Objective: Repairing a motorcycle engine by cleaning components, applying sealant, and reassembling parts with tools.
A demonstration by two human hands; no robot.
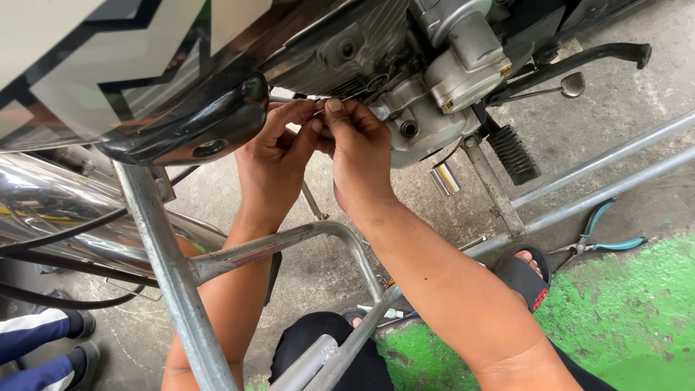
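Both hands are raised against the side of a motorcycle engine (449,72). My left hand (271,156) and my right hand (358,152) meet fingertip to fingertip on a thin metal wire or cable (318,108) just below the engine's fins. Each hand pinches that small piece between thumb and fingers. What the piece joins to is hidden behind the fingers. My forearms pass over a grey metal tube frame (289,242).
Teal-handled pliers (604,235) lie on the concrete at the right beside green-painted floor (630,318). A ribbed footpeg (512,153) and a black lever (579,58) stick out of the engine. Another person's legs and shoes (51,344) are at the lower left. My sandalled foot (525,271) is below.
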